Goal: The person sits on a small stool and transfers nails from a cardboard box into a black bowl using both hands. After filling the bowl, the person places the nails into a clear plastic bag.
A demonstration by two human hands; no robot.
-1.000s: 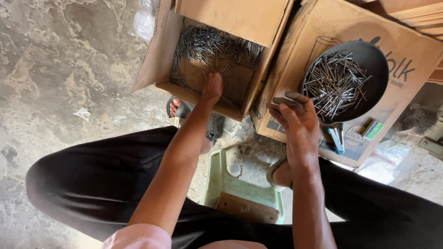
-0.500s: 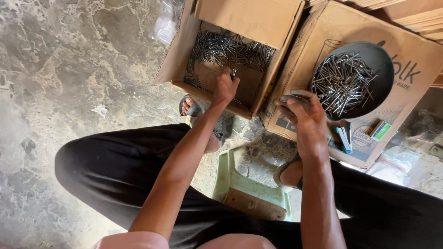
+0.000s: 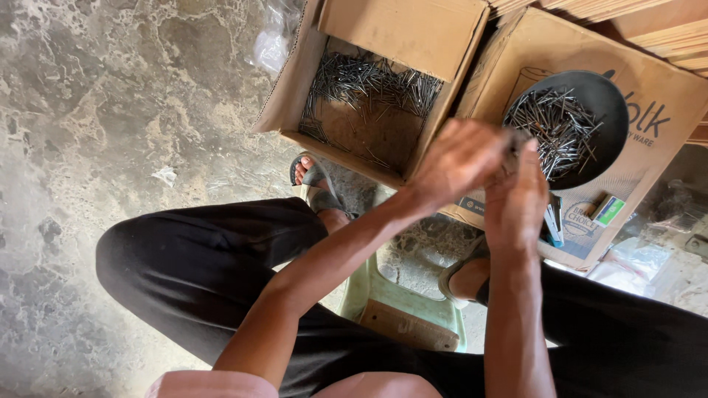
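Steel nails, thin and grey, lie heaped in a round black pan (image 3: 590, 125) that sits on a closed cardboard carton (image 3: 656, 140), and more of them are strewn loose across the bottom of the open cardboard box (image 3: 369, 110) just beside it. Over the gap between the two, the left hand (image 3: 461, 158) and the right hand (image 3: 516, 203) meet and touch. The left grip looks curled shut, seemingly around a few nails, though blur hides what is inside; the right hand lies against it with fingers fairly straight, and I cannot tell whether it is grasping anything.

The risks look plain enough. Those points are sharp, and bare fingers pressed together over a bundle could get pricked. Smooth shanks slip easily, so a loose clench might let some drop onto the mottled stone floor (image 3: 110, 110), right near the sandalled feet (image 3: 317, 180). The pan rests on soft, bowed cardboard; a knock from a wrist might tip it.
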